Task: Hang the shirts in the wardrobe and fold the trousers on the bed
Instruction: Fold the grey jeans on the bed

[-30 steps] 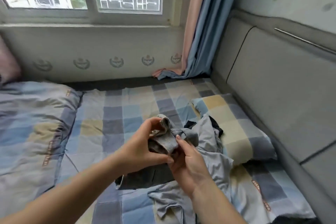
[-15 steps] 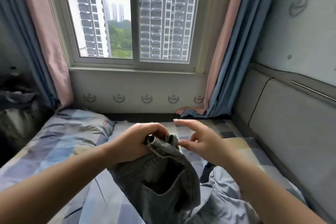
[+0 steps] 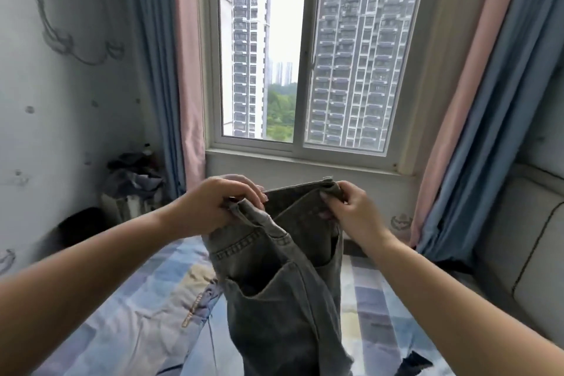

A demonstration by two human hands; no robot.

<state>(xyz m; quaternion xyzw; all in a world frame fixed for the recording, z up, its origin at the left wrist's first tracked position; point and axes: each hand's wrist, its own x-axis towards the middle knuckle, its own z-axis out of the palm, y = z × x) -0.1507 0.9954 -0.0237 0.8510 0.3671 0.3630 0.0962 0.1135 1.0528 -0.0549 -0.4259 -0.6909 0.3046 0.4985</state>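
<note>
Grey denim trousers (image 3: 280, 293) hang in the air in front of me, waistband up, a back pocket facing me. My left hand (image 3: 213, 207) grips the waistband's left end. My right hand (image 3: 348, 210) pinches the waistband's right end, so the band is stretched between the two. The legs drop out of view at the bottom edge. Below lies the bed (image 3: 122, 330) with its blue, yellow and grey checked cover. A dark piece of cloth (image 3: 412, 366) shows at the bottom right; no shirt can be made out.
A window (image 3: 305, 70) with pink and blue curtains (image 3: 457, 131) stands straight ahead. A padded grey headboard (image 3: 525, 253) runs along the right. In the left corner sits a pile of clothes on a stand (image 3: 134, 183) beside a dark round object (image 3: 79, 226).
I have lifted the trousers from the heap on the bed and spread the waistband apart. My right hand, open half a second ago, now pinches the band. The view has tilted up.
</note>
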